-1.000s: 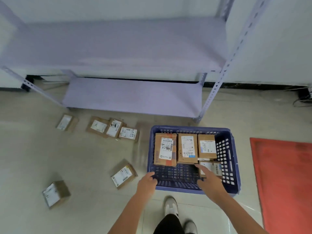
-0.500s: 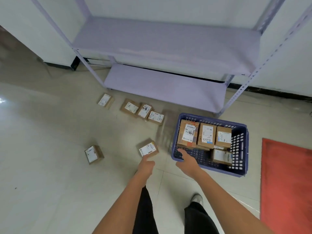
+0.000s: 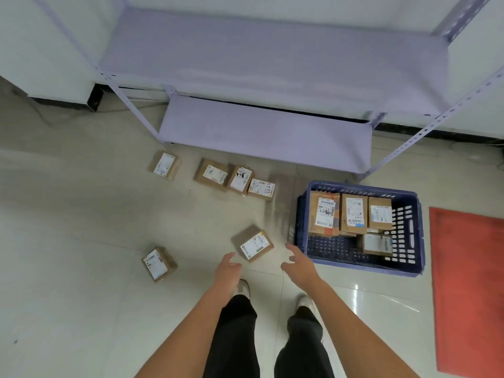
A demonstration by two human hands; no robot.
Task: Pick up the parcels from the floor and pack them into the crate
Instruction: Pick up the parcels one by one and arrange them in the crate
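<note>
A blue slatted crate (image 3: 411,236) stands on the floor at the right and holds several labelled cardboard parcels (image 3: 351,214). Just left of it a small parcel (image 3: 252,242) lies on the tiles. My left hand (image 3: 227,271) and my right hand (image 3: 300,264) hover on either side of it, a little nearer to me, both empty with fingers spread. Another parcel (image 3: 158,264) lies further left. A row of three parcels (image 3: 236,178) and a single one (image 3: 164,165) lie near the shelf's foot.
A lilac metal shelf rack (image 3: 261,132) stands against the wall behind the parcels, its low shelf just above the floor. A red mat (image 3: 469,282) lies right of the crate. My legs and shoes (image 3: 242,287) are below my hands.
Both hands have left the crate and moved left toward the nearest parcel on the floor. The view has pulled back and swung left.
</note>
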